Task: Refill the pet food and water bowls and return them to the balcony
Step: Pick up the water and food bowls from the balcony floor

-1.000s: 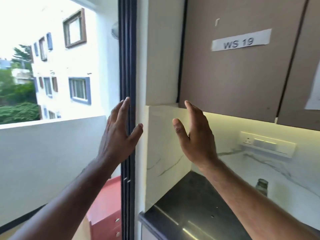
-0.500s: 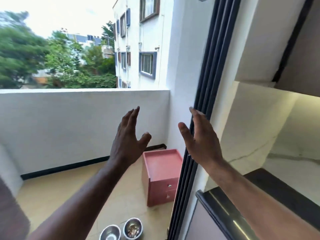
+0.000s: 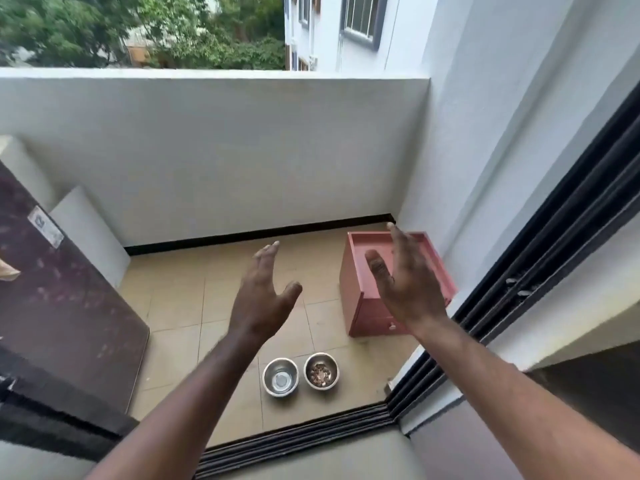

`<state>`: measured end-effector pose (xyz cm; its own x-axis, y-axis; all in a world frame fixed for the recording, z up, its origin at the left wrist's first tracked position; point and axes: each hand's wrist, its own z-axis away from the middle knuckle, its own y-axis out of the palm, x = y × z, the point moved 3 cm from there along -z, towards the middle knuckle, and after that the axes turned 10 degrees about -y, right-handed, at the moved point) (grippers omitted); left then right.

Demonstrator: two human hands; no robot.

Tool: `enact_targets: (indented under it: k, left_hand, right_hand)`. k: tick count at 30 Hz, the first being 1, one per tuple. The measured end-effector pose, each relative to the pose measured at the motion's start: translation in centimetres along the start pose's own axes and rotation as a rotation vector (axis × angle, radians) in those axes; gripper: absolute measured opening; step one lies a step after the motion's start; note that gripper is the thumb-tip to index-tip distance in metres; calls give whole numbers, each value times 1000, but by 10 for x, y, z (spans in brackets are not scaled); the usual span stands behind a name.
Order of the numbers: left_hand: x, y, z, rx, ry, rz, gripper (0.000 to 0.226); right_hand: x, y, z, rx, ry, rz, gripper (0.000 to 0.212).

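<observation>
Two steel bowls stand side by side on the tan balcony floor just past the door track. The left bowl [image 3: 280,376] looks shiny inside, with no food visible. The right bowl [image 3: 321,370] holds brown kibble. My left hand [image 3: 262,298] and my right hand [image 3: 406,283] are raised in front of me, palms facing each other, fingers straight, holding nothing. Both hands hover well above the bowls.
A pink drawer cabinet [image 3: 360,308] stands at the balcony's right, behind my right hand. The black sliding door track [image 3: 294,441] crosses the threshold, with its frame [image 3: 554,258] rising at the right. A dark brown panel [image 3: 59,306] stands at the left. A white parapet wall [image 3: 214,150] closes the balcony.
The view has swung left and down from the kitchen cabinets to the balcony floor, bringing both bowls fully into sight. My hands stay raised and empty.
</observation>
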<state>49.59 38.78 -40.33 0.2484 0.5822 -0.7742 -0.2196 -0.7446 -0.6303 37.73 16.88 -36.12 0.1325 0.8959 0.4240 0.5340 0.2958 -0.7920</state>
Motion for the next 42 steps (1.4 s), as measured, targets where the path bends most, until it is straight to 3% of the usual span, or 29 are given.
enact_targets:
  k: [8, 17, 30, 38, 42]
  left_hand:
    - [108, 57, -47, 81, -224, -60, 75]
    - [245, 174, -97, 153, -460, -87, 74]
    - [494, 394, -120, 278, -679, -172, 73]
    - [632, 483, -96, 212, -926, -176, 68]
    - [688, 516, -93, 133, -1128, 20, 71]
  right_hand:
    - [-57, 137, -7, 261, 130, -7, 85]
    - [-155, 318, 4, 507, 229, -3, 78]
    - [-296, 611, 132, 803, 398, 50, 69]
    - [-379, 731, 201, 866, 598, 82, 72]
    - [-422, 777, 218, 818, 785, 107, 79]
